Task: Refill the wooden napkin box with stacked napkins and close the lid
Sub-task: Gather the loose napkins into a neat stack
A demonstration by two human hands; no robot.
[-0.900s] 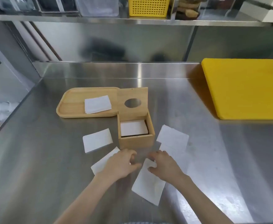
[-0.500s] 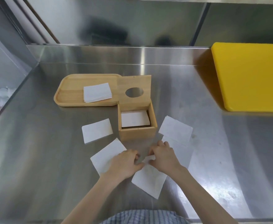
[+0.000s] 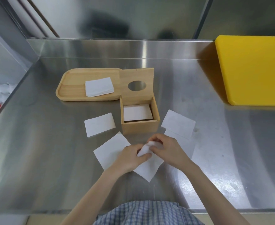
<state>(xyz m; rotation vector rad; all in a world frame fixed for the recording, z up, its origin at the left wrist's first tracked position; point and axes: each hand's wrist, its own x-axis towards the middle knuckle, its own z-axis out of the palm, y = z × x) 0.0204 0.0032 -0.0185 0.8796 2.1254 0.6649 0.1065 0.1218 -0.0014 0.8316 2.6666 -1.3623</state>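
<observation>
The wooden napkin box (image 3: pixel 140 129) stands open on the steel counter, its lid (image 3: pixel 136 78) with an oval hole tilted up behind it. A white napkin (image 3: pixel 136 112) lies inside. Just in front of the box, my left hand (image 3: pixel 130 157) and my right hand (image 3: pixel 167 149) both pinch the lifted top edge of one white napkin (image 3: pixel 147 168). Loose napkins lie around: one at the left (image 3: pixel 99 124), one under my left hand (image 3: pixel 109 151), two overlapping at the right (image 3: pixel 178 123). A small stack of napkins (image 3: pixel 99 86) rests on the wooden tray (image 3: pixel 71 88).
A thick yellow cutting board (image 3: pixel 253 69) lies at the back right. The steel backsplash (image 3: pixel 117 47) rises behind the tray. The counter's left edge (image 3: pixel 11 98) drops to a lower area with white and red items. The front edge runs near my checked shirt (image 3: pixel 148 213).
The view tilted down and moved closer. My hands came together and lifted the top edge of the front napkin, which lay flat on the counter before.
</observation>
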